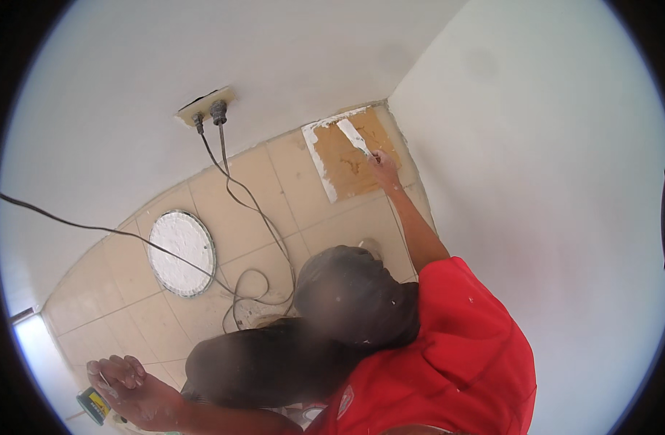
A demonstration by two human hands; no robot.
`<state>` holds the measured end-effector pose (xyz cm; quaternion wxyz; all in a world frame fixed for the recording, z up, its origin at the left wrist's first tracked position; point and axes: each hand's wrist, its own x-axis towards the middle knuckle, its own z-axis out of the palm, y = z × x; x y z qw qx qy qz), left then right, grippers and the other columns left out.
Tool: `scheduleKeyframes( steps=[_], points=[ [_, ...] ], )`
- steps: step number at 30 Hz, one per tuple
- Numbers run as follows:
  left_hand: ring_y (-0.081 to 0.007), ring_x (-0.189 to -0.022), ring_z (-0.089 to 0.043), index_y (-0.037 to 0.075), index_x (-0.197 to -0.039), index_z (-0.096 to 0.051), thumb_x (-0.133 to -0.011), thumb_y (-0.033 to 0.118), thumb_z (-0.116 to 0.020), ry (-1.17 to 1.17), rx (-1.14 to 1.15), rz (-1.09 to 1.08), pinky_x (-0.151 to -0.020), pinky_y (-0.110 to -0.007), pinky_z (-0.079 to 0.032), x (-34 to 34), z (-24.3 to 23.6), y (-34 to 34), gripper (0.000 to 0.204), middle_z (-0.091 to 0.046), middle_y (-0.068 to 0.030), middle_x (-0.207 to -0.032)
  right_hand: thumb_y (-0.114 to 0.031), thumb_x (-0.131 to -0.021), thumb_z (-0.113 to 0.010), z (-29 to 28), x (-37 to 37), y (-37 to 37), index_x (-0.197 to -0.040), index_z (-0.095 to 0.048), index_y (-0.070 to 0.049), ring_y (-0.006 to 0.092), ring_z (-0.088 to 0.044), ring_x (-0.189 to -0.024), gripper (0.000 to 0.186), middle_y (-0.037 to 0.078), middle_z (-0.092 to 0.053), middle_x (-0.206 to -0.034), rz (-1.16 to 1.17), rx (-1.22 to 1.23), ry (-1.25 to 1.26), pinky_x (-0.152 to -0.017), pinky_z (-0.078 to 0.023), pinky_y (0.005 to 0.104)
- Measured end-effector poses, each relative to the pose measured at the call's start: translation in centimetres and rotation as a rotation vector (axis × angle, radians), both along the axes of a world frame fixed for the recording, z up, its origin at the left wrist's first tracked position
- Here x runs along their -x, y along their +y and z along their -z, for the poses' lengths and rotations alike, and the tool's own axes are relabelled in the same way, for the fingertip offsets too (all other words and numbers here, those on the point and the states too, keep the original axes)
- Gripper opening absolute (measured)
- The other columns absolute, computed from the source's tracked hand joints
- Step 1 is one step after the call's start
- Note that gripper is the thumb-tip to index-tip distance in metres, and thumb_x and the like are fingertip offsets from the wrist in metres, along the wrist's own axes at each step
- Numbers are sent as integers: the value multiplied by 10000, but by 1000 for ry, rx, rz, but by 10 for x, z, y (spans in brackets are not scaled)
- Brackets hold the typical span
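Note:
In my right hand (383,168) is a putty knife (355,138), its fingers closed round the handle. The flat blade, covered in white paste, lies over a brown square sheet (354,174) on the floor by the wall corner. White paste smears run along the sheet's left and top edges. My left hand (133,384) is at the lower left, away from the sheet. Its fingers are curled in, with white smudges on them, and I cannot make out what they hold, if anything. A green and yellow package (93,406) is beside that hand.
A round tub (209,246) of white paste stands on the beige tile floor (140,315). Dark cords (252,203) run from a wall socket (205,105) and loop across the tiles by my dark-clothed legs (274,359). White walls meet at the corner beyond the sheet.

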<state>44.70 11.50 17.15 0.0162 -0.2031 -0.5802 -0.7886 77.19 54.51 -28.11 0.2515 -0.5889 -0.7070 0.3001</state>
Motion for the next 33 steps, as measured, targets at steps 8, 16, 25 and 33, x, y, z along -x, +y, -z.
scheduleKeyframes(
  steps=[8,16,25,33],
  points=[
    [-90,-639,-316,-83,-1233,-493,-1047,128,-509,-82,-25,-61,-552,-255,-293,-17,20,19,282,-338,-11,-731,-260,-968,-604,2,47,15,-984,-646,14,258,-676,-803,278,146,-693,-855,29,236,183,-735,-517,398],
    [-83,-612,-286,-91,-1229,-482,-1051,118,-508,-79,-29,-48,-538,-251,-284,-23,17,43,276,-307,-4,-710,-218,-928,-641,5,47,44,-935,-639,9,323,-670,-779,228,180,-677,-815,166,29,154,-721,-510,448],
    [-84,-615,-279,-97,-1242,-463,-1047,119,-513,-91,-27,-80,-541,-258,-286,-19,20,37,294,-300,-3,-723,-222,-932,-655,4,52,36,-957,-614,-16,367,-667,-808,212,196,-660,-831,114,-12,146,-733,-509,459],
    [-92,-631,-328,-119,-1309,-424,-1018,116,-543,-55,-69,28,-558,-256,-313,-14,25,30,392,-331,-22,-744,-218,-911,-665,-2,58,30,-957,-623,-12,388,-669,-834,215,203,-682,-869,149,-4,138,-756,-514,479]
  ],
)
